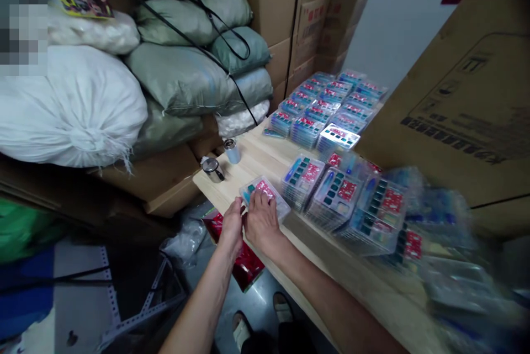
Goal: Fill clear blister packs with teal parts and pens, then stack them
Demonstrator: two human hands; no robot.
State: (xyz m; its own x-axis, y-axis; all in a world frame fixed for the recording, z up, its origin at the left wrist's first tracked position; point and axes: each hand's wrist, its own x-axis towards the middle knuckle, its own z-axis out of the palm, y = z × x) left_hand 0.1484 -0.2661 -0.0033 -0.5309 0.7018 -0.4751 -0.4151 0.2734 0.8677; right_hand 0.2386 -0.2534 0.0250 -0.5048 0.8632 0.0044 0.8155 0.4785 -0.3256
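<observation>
Left hand [233,222] and right hand [260,218] are at the edge of a pale wood surface [259,152]. Fat, wrinkly sacks [178,75] and brown cardboard boxes [277,9] fill the room behind. The right hand, partly open with bent fingers, rests on a flat, clear plastic case [282,209] lying there. I can't tell how open the left is, or if it grips. Shiny case stacks [333,194] stand to the right.

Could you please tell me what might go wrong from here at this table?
The plastic case under the right hand lies near the table's edge, so a push that way might tip it off. The metal mug stands close to the corner; a stray knock could send it down. The stacked cases stand close together, so a bump might topple some.
</observation>
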